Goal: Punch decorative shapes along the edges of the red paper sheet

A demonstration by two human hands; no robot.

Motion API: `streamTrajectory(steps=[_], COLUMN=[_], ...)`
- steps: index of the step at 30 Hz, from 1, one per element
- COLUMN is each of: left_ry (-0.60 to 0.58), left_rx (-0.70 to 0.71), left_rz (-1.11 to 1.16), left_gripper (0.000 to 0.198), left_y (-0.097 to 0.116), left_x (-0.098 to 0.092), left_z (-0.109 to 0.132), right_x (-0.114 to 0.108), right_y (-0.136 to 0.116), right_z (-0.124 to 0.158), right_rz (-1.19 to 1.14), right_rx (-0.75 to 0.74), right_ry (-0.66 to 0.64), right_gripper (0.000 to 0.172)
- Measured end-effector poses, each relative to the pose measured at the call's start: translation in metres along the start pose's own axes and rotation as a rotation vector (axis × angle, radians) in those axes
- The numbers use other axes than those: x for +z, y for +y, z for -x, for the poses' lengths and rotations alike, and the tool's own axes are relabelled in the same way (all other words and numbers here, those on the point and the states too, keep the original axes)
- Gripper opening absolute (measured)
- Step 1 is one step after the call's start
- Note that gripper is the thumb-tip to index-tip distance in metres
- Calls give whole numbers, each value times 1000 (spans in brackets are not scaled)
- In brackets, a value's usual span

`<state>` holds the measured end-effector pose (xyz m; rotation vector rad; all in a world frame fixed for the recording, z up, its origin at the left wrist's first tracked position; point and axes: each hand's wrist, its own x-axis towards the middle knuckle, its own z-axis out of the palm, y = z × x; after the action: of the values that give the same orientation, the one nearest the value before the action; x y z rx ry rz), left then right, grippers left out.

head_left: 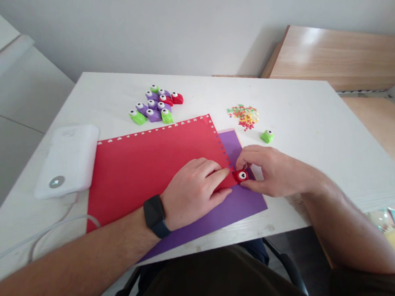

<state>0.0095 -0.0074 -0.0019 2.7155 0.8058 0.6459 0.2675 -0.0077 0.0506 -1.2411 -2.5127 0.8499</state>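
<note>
1. Right hand [276, 171]: narrow pinch, holding a red craft punch [241, 176] between fingertips [245, 160] on the far side and thumb on the near side.
2. Punch location: on the right edge of the red paper sheet [144, 170], at the near end of a row of small punched holes.
3. Left hand [192, 191]: open, lying flat on the red paper sheet, fingertips just beside the punch. Black smartwatch [154, 216] on the wrist.
4. Red paper sheet: lies on a purple paper sheet [220, 218], which shows past its right and near edges. Heart-shaped holes run along the far edge and down the right edge.
5. White surface [304, 112]: loose multicoloured paper hearts [244, 116] and a green craft punch [267, 136] to the right of the sheets; a cluster of green, purple and red craft punches [155, 106] beyond the far edge; a white corded device [66, 160] to the left.
</note>
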Motion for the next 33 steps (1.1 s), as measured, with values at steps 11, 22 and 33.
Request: streamTrajectory(steps=[11, 22, 33], left_ry=[10, 70, 81], left_rx=[9, -30, -100], left_rz=[15, 98, 92], left_gripper=[24, 20, 24], left_y=[1, 3, 1], left_x=[-1, -3, -4], left_z=[-2, -3, -5], right_x=[2, 9, 2], right_y=[9, 22, 6], right_z=[-1, -3, 3], right_rz=[75, 228, 194], right_rx=[47, 138, -113], right_ry=[171, 266, 294], right_gripper=[15, 13, 11])
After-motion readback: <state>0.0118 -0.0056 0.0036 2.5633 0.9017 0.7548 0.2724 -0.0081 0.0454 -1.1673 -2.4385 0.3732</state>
